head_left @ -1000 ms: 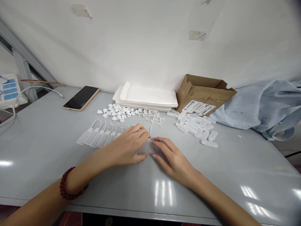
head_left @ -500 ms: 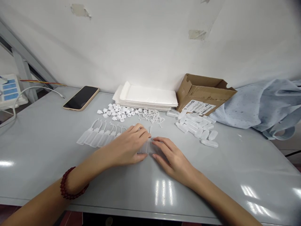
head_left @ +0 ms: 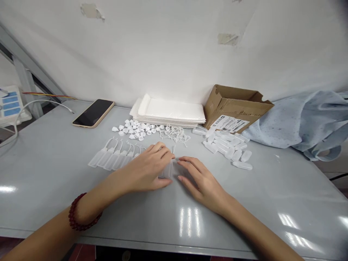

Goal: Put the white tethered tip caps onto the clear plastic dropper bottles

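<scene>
My left hand (head_left: 149,166) lies across the right end of a row of small translucent squeeze bottles (head_left: 108,159). Its bent fingers are at the neck side and its thumb is at the base side, around the end bottles (head_left: 167,170); the palm hides part of the row. The bottles on the left lie flat side by side, each with a white strap looped at its neck. Just right of the row, my right hand (head_left: 198,181) is open with fingers and thumb apart, holding nothing. A dark red bead bracelet (head_left: 73,214) circles my left wrist.
Behind the hands lie loose white caps (head_left: 136,127), tangled white straps (head_left: 176,135) and stacked white padded envelopes (head_left: 171,108). A pile of loose bottles (head_left: 225,145) lies right, before a cardboard box (head_left: 239,105). A phone (head_left: 94,113) is left; pale blue cloth (head_left: 296,123) is right.
My right hand has drawn slightly right, away from the end bottles, leaving a wider gap. My left hand stays nearly where it was.
</scene>
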Demonstrator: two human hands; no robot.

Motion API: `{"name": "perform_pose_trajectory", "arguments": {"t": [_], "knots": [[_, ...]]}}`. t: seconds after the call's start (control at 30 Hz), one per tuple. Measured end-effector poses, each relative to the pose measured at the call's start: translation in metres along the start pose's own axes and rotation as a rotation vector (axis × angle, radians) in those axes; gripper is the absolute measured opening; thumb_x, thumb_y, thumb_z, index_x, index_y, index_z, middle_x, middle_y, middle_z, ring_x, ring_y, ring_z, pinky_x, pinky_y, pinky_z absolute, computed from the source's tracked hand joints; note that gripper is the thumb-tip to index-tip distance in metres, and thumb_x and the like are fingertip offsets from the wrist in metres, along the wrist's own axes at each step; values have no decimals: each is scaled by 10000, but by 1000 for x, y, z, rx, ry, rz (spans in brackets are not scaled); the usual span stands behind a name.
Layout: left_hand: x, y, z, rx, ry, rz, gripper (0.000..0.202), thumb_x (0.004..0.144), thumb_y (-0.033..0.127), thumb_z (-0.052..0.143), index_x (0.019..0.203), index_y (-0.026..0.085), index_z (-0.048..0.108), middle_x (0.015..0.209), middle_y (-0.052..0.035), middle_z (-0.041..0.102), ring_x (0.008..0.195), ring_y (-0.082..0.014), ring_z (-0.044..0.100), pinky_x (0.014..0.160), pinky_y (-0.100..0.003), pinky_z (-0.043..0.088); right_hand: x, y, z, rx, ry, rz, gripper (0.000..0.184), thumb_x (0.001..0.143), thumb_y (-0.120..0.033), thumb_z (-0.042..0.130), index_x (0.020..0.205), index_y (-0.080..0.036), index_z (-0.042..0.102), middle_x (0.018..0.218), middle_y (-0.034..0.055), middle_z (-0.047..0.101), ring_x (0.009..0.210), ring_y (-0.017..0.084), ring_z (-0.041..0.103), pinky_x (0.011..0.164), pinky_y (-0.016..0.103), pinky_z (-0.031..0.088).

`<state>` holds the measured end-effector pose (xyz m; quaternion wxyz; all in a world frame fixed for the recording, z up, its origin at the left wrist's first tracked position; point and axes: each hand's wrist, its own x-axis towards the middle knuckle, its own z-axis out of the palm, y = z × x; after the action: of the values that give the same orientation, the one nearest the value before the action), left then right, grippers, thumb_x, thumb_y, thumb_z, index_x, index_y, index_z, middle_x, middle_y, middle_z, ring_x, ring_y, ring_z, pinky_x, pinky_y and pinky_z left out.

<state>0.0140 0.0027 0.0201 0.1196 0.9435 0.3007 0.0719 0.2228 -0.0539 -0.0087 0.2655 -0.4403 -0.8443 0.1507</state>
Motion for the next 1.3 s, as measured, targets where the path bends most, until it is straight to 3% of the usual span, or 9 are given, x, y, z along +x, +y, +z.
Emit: {"name": "perform_pose_trajectory", "arguments": {"t": [0.2,0.4,0.53,0.7,0.87,1.03,1.3], "knots": [[-1,2,-3,-23,52,1,411,853,441,562,1133,141,534,1084,-113,574,1082,-282,449,919,-416,415,5,23,-16,-126,108,61,310,923,-248,489,1225,-180,507,1211,155,567,1132,268,559,935,472,498],[6,-7,-8,-169,102,-94,300,969,293,305,1085,162,548,1055,-82,592,1061,-238,475,883,-403,440,4,67,-30,-399,210,172,287,927,-244,440,1182,-159,542,1189,191,579,1138,324,543,882,505,478],[23,-24,-14,-152,88,-194,296,943,240,300,1059,163,562,1044,-91,601,1066,-246,502,843,-397,461,3,84,-32,-482,173,235,273,912,-185,415,1130,-147,574,1137,170,629,1052,312,583,827,466,477],[54,-38,-12,7,46,-109,307,905,166,349,1092,135,590,1001,-120,595,1010,-268,523,776,-380,453,3,87,-32,-517,145,248,245,880,-145,448,1064,-149,610,1079,148,666,983,306,596,764,429,467],[70,-40,-3,65,31,-56,244,860,122,399,864,148,642,795,-100,582,849,-256,536,656,-331,417,3,84,-33,-535,110,234,246,877,-127,448,1057,-155,614,1079,141,669,977,294,598,744,402,455],[68,-41,-2,80,45,-54,262,869,129,386,707,159,590,711,-83,559,770,-233,533,621,-321,392,4,81,-34,-540,98,230,249,882,-115,440,1052,-160,616,1061,132,672,965,279,610,748,388,449],[55,-39,-11,-40,135,-179,203,892,179,387,853,170,587,884,-73,597,877,-228,558,711,-345,455,4,77,-32,-543,81,211,242,861,-73,476,1050,-138,612,1027,128,668,931,277,624,739,379,451]]}}
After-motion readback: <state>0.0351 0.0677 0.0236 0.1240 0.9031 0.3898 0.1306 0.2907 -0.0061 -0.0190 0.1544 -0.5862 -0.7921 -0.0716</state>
